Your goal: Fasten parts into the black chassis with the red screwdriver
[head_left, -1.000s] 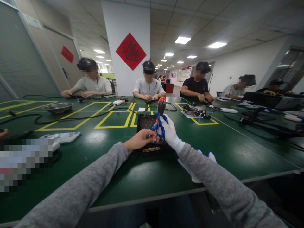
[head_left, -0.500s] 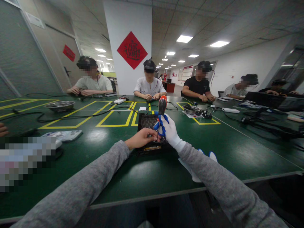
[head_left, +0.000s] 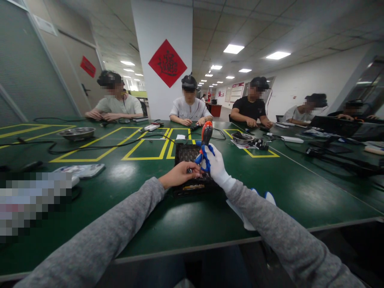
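A black open case [head_left: 187,153] lies on the green table [head_left: 180,224] in front of me, with an orange-yellow piece [head_left: 193,187] near its front edge. My right hand [head_left: 216,164], in a white and blue glove, is closed round a screwdriver [head_left: 207,133] with a red and black handle. Its shaft points down into the case. My bare left hand [head_left: 181,174] is over the case's left side, fingertips pinched beside the screwdriver's tip. What those fingertips hold is too small to tell.
Another white and blue glove [head_left: 244,212] lies under my right forearm. Metal bowls stand at the left [head_left: 77,133] and right [head_left: 242,138]. Black cables [head_left: 120,145] cross the table's far part. Several people sit around the table.
The screwdriver's handle has tilted slightly to the right. Both hands stay at the case in nearly the same place.
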Motion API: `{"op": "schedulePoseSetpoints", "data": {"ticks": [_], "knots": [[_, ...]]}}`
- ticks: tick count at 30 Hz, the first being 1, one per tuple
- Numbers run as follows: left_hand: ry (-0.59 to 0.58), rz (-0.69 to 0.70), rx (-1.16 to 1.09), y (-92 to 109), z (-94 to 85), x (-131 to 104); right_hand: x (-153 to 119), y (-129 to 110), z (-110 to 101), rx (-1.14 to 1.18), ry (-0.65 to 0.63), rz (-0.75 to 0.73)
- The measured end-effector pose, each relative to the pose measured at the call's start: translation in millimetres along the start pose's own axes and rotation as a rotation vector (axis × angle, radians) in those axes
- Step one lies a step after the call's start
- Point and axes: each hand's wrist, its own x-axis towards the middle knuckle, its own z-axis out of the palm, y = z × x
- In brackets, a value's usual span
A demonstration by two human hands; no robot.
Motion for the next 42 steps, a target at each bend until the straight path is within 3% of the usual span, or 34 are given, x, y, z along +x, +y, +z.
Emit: {"op": "schedulePoseSetpoints", "data": {"ticks": [7, 14, 20, 27, 35, 42], "knots": [[0.034, -0.034, 0.055, -0.3, 0.4, 0.4, 0.4, -0.4, 1.2, 0.011, 0.016, -0.008], [-0.044, 0.007, 0.057, 2.8, -1.3, 0.9, 3.4, 5.8, -0.1, 0.039, -0.003, -0.014], [0.014, -0.054, 0.038, 0.7, 0.3, 2.5, 4.4, 8.0, -0.2, 0.061, 0.011, -0.061], [-0.06, 0.016, 0.018, 2.7, -2.8, 0.9, 1.5, 3.9, -0.2, 0.007, 0.01, -0.006], [0.017, -0.055, 0.046, -0.1, -0.2, 1.8, 1.4, 4.5, 0.8, 0.002, 0.045, -0.009], [0.038, -0.035, 0.076, -2.0, -0.4, 0.5, -0.1, 1.4, 3.0, -0.009, 0.058, -0.022]]}}
